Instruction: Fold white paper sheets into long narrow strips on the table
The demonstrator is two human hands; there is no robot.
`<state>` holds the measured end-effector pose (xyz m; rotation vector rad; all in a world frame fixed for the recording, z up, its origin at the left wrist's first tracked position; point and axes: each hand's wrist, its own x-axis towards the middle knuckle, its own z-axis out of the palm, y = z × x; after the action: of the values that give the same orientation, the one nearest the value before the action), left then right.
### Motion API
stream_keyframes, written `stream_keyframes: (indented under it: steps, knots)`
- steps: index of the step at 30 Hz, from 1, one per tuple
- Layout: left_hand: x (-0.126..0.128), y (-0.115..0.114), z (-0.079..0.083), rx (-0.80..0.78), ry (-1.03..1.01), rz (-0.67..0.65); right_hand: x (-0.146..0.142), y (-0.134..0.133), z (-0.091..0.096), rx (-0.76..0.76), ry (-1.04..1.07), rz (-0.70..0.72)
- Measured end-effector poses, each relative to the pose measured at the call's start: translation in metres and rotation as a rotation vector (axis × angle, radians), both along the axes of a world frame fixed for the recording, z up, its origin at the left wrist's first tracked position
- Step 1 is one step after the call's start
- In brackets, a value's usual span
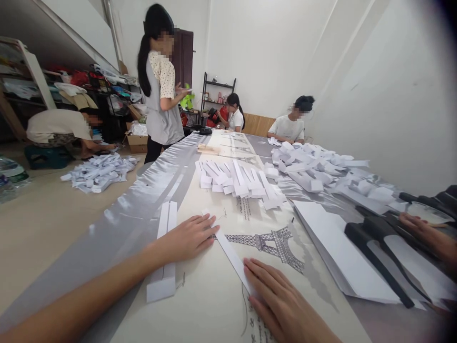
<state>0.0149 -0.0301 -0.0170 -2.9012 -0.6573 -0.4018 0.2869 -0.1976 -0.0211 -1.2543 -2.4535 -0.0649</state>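
A long white paper strip (228, 250) lies slantwise on the table (210, 305), over a tablecloth printed with a tower. My left hand (189, 237) lies flat with its fingertips pressing the strip's far end. My right hand (282, 297) lies flat on the strip's near end. Neither hand grips anything. A folded white strip (164, 252) lies under my left wrist, running towards the table's edge.
A heap of folded white strips (235, 181) sits mid-table, a bigger pile (314, 164) at the right. White sheets (335, 247) and black strips (378, 252) lie right, by another person's hand (424, 233). One person stands at the left edge, others sit or crouch beyond.
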Motion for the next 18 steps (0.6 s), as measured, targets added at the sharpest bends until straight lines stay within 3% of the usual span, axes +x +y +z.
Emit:
stream_keyframes:
  steps: [6,10,18]
  knots:
    - [0.006,-0.012,0.006,0.049,-0.004,-0.049,-0.004,0.002,0.008,-0.072,-0.009,-0.003]
    - [0.006,-0.02,0.009,-0.016,0.053,-0.107,-0.004,0.001,0.009,-0.102,-0.013,-0.015]
    - [0.001,-0.018,0.01,-0.162,0.091,-0.083,0.003,-0.013,0.003,0.08,-0.082,-0.003]
